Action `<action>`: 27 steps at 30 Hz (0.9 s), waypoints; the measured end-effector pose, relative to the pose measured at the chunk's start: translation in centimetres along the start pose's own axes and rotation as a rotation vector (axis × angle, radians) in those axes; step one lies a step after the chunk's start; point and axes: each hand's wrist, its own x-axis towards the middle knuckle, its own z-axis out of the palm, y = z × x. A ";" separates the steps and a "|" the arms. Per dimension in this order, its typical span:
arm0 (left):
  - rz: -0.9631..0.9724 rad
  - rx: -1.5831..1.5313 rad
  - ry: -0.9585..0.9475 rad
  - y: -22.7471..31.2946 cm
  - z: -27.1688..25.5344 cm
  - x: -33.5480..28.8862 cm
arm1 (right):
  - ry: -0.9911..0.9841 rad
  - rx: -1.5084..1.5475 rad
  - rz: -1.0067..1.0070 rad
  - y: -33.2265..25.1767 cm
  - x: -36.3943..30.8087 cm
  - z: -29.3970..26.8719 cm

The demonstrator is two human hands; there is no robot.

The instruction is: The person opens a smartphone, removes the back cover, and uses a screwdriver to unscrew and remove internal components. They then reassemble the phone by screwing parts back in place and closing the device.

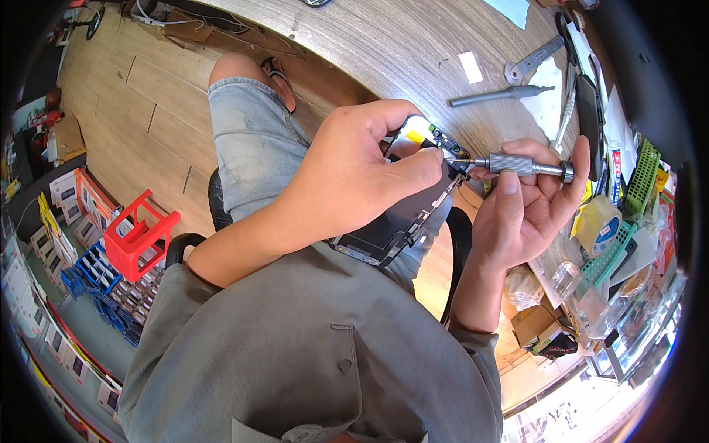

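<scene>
My left hand (377,159) is closed on the upper end of a phone screen assembly (377,230), its thumb pressed near the top edge. The assembly lies tilted above my lap, its dark back with metal brackets facing up. In my right hand (528,199) is a silver precision screwdriver (511,164), held sideways between thumb and fingers. Its thin tip points left and meets the top edge of the assembly, close to my left thumb. Whether a screw sits under the tip is too small to tell.
On the wooden table (384,48) lie a grey pen-shaped tool (502,95), a grey flat-bladed tool (535,60) and a white slip (470,67). Tape (598,225) and clutter crowd the right side. A red plastic stool (140,235) stands at left beside blue parts trays (100,267).
</scene>
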 end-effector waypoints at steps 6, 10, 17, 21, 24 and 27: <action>0.003 0.009 -0.007 0.1 -0.1 0.0 | -0.009 -0.013 -0.013 0.0 0.0 0.0; -0.005 -0.002 -0.007 0.1 -0.1 0.0 | -0.010 -0.007 -0.015 0.0 0.0 0.1; -0.007 0.006 0.004 -0.1 -0.1 0.0 | -0.008 -0.008 -0.002 -0.2 0.1 0.2; -0.011 -0.015 -0.004 -0.1 0.0 0.1 | 0.003 -0.009 -0.001 -0.2 0.0 0.1; 0.007 -0.009 -0.011 0.0 0.0 0.0 | 0.010 0.016 -0.003 -0.2 0.1 0.2; 0.005 0.003 -0.001 -0.3 -0.1 0.0 | 0.007 0.042 -0.013 -0.1 0.1 0.3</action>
